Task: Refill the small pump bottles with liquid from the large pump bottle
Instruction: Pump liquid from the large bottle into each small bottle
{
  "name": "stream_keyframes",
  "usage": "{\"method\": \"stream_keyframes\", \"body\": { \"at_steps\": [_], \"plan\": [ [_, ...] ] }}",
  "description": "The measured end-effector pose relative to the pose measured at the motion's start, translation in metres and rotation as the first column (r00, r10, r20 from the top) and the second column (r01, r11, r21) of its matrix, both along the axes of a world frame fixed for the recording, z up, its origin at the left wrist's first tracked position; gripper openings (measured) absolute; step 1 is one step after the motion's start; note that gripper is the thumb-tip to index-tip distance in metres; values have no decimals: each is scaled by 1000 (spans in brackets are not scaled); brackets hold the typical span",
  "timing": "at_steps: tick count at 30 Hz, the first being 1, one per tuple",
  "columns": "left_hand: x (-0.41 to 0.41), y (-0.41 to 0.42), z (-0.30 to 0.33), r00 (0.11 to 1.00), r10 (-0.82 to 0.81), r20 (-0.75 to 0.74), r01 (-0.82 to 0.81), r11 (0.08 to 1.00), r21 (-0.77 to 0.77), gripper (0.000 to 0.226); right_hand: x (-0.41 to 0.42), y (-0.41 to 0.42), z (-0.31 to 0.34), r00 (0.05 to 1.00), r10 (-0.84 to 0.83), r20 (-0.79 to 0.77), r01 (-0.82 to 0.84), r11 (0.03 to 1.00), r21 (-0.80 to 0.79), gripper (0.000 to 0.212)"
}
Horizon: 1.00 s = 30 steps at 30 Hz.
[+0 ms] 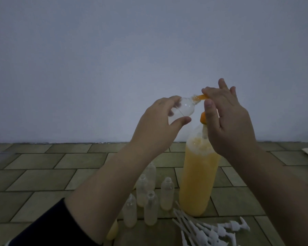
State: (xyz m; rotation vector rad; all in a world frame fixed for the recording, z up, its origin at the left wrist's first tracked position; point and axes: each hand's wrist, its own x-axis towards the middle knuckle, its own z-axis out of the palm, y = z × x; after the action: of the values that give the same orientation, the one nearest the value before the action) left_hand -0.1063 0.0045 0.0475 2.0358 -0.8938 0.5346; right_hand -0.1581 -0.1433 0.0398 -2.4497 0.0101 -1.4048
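2 hands meet at the top of the large pump bottle [199,176], which stands upright on the tiled floor [43,174], nearly full of orange liquid. The left hand [160,125] grips a clear small pump bottle [60,110] with fingers and thumb curled round its body, holding it tipped almost on its side, so that its long axis runs roughly level and its open neck points right. The orange spout [200,97] of the big bottle's pump points left and meets that neck; whether the tip sits inside the mouth or only at its rim is hard to tell in the dim light. The right hand [228,121] is on the pump head, with the index finger and thumb pinching at the spout and the other fingers raised and loosely spread.

The coming move turns on that line-up: spout and neck share 1 axis, and a press by the right hand would, I judge, send liquid leftward into the held bottle only if the left hand keeps the mouth over the tip. The held bottle looks empty, so filling it seems barely begun.

Below, near the big bottle's base, stand 5 more open small bottles [150,208], and a heap of white pump tops [212,229] lies just right of them.
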Motion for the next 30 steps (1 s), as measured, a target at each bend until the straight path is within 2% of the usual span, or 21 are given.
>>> {"method": "stream_keyframes", "body": {
  "at_steps": [3,7,12,16,19,22,26,30],
  "plan": [
    [2,0,2,997,33,67,-34,999,20,54,-1,-2,0,1000,-12,-11,12,1000,-7,65],
    [3,-2,-1,993,51,103,-56,997,51,55,3,0,-10,997,-1,78,2,1000,-8,55],
    [0,0,-3,994,70,85,-79,992,101,56,5,-2,-13,1000,13,-15,-13,1000,-24,58],
    [-1,0,10,991,64,116,-73,994,76,57,-4,-7,4,999,8,38,-4,995,-97,49],
    [-2,-4,8,990,63,124,-73,994,76,57,3,-6,-4,997,16,81,-14,999,-33,50],
    [-2,-3,3,992,68,103,-79,991,107,55,8,-3,-18,998,20,55,-22,999,31,52],
    [-2,1,8,995,50,87,-61,991,121,54,2,-2,-9,999,36,29,-35,999,-21,57],
    [-3,0,14,991,63,117,-74,994,85,54,0,-1,-2,996,31,81,-29,999,-24,56]
  ]
}}
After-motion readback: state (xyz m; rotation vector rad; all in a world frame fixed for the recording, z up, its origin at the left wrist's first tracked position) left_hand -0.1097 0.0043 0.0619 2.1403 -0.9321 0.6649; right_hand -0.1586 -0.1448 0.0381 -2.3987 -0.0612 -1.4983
